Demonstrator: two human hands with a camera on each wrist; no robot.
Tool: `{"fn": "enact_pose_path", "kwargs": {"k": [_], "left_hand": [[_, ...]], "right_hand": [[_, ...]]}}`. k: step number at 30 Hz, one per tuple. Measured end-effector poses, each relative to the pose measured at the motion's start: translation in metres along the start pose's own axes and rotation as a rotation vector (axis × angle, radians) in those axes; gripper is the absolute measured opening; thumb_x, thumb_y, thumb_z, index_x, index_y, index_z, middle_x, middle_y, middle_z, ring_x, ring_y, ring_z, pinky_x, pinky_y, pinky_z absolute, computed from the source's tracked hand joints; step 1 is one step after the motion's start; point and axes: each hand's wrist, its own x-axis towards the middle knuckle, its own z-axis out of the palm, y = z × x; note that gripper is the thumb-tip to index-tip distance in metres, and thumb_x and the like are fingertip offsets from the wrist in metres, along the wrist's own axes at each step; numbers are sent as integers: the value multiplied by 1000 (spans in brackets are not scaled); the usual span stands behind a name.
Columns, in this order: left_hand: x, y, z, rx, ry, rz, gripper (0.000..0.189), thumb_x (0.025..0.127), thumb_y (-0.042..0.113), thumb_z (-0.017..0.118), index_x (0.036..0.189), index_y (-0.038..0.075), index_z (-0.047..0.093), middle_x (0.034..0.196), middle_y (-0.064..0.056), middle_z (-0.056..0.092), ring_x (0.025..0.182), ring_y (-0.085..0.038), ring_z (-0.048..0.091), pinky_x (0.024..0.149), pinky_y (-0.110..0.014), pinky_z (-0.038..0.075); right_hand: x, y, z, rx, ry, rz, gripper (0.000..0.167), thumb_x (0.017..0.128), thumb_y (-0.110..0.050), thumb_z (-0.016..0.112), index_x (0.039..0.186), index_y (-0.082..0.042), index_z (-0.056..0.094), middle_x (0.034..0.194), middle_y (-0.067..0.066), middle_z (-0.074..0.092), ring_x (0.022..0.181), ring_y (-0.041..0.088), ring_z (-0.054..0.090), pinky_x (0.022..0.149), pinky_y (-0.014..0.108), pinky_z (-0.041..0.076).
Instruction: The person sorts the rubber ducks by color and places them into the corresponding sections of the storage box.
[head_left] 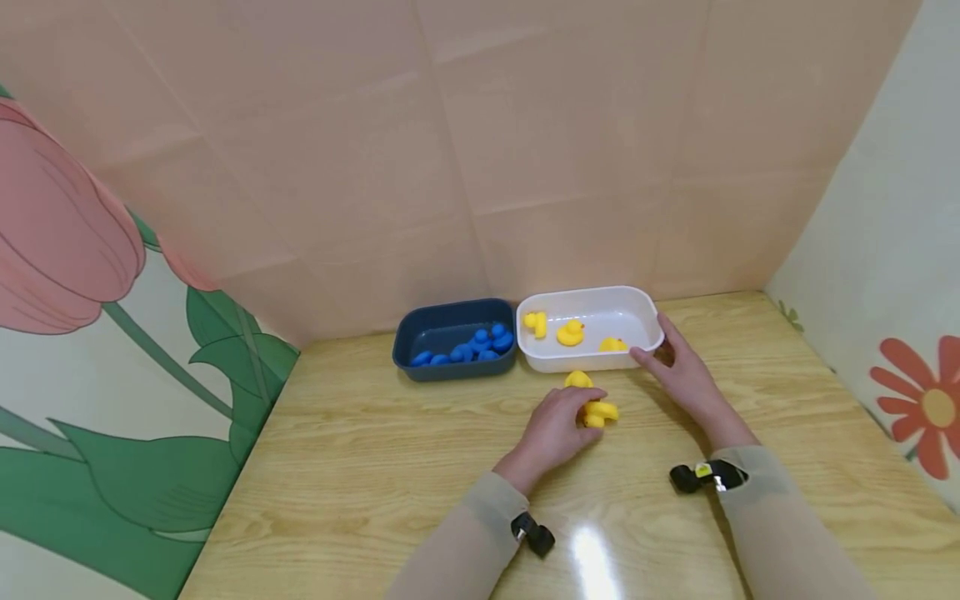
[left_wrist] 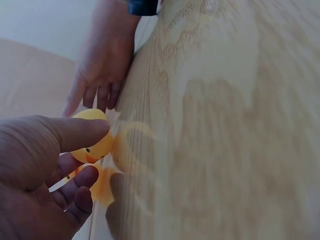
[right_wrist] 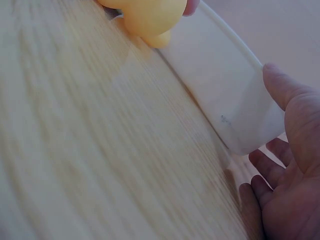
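Note:
My left hand [head_left: 553, 429] pinches a yellow rubber duck [head_left: 602, 412] just above the table, its thumb pressed on the duck in the left wrist view. A second yellow duck [head_left: 577, 379] is just beyond those fingers, in front of the white tub [head_left: 573, 363]; whether they touch it is unclear. Around the tub's right end, my right hand [head_left: 690, 379] holds on, thumb at the front rim and fingers along the outer side. Several yellow ducks [head_left: 570, 333] lie inside the tub, one partly hidden by its front wall.
A dark blue tub [head_left: 457, 372] stands against the white one on its left, with several blue ducks [head_left: 480, 340] in it. Behind both rises a pink paper-covered wall [head_left: 465, 167]. The wooden table [head_left: 360, 483] extends toward me, with painted side walls left and right.

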Motion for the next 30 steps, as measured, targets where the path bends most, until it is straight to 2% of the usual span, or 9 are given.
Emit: {"fn": "enact_pose_path", "kwargs": {"k": [5, 10, 16, 22, 30], "left_hand": [[-1, 0, -1, 19, 1, 4, 55, 97, 28, 89, 149, 33, 69, 136, 20, 68, 105, -5, 55, 95, -22, 50], [-4, 2, -4, 5, 15, -5, 53, 97, 32, 89, 147, 34, 70, 133, 21, 69, 104, -5, 54, 93, -23, 50], [-6, 5, -10, -2, 77, 26, 50, 98, 33, 88, 145, 28, 71, 132, 16, 70, 107, -8, 57, 93, -24, 51], [-6, 12, -25, -57, 120, 14, 49, 99, 34, 87, 145, 28, 71, 136, 19, 69, 123, -11, 59, 110, -33, 51], [-4, 19, -50, -91, 174, 4, 48, 100, 38, 84, 145, 29, 70, 136, 18, 69, 123, -15, 58, 106, -37, 53]], "right_hand": [[0, 2, 0, -2, 3, -2, 105, 108, -56, 67, 179, -24, -3, 180, 27, 17, 162, 55, 23, 124, 75, 25], [1, 3, 0, -5, 9, -20, 103, 109, -53, 68, 179, -22, -2, 179, 28, 20, 161, 55, 25, 125, 75, 24], [0, 0, 0, -4, 10, -32, 105, 109, -53, 68, 179, -20, -2, 178, 29, 21, 160, 55, 28, 125, 73, 25], [1, 1, 0, 1, 14, -37, 104, 109, -52, 69, 179, -21, -1, 178, 29, 23, 159, 54, 30, 124, 72, 28], [0, 0, 0, -10, 9, -22, 104, 109, -52, 69, 179, -22, -2, 179, 28, 20, 160, 55, 28, 124, 73, 28]]}}
